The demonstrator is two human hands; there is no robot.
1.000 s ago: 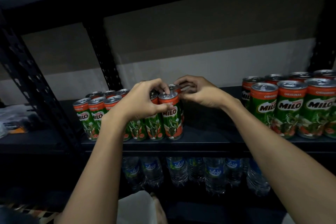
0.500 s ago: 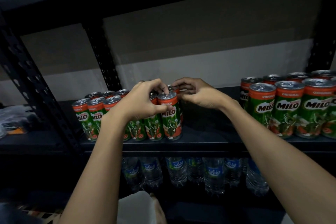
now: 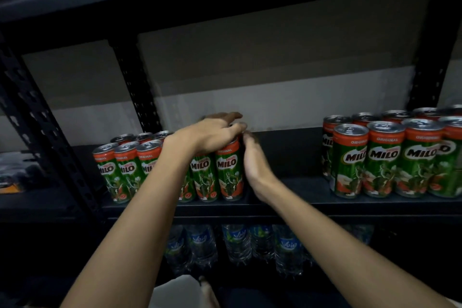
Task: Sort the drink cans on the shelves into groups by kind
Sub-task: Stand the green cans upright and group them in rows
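A group of slim green-and-red Milo cans (image 3: pixel 125 170) stands at the left of the black shelf (image 3: pixel 287 190). My left hand (image 3: pixel 215 132) lies over the tops of the rightmost cans of this group, fingers stretched out. My right hand (image 3: pixel 255 165) is flat and upright, its palm against the right side of the end can (image 3: pixel 228 170). A second group of wider Milo cans (image 3: pixel 382 157) stands at the right end of the shelf, well apart from both hands.
A black perforated upright (image 3: pixel 135 87) rises behind the left group and another upright (image 3: pixel 37 120) stands at the near left. Water bottles (image 3: pixel 237 242) fill the shelf below. Bare shelf lies between the two can groups. Dim packets (image 3: pixel 15 175) sit far left.
My left hand let go of the can top it pinched and now lies flat over the cans. My right hand came down from the back can's top to the end can's side.
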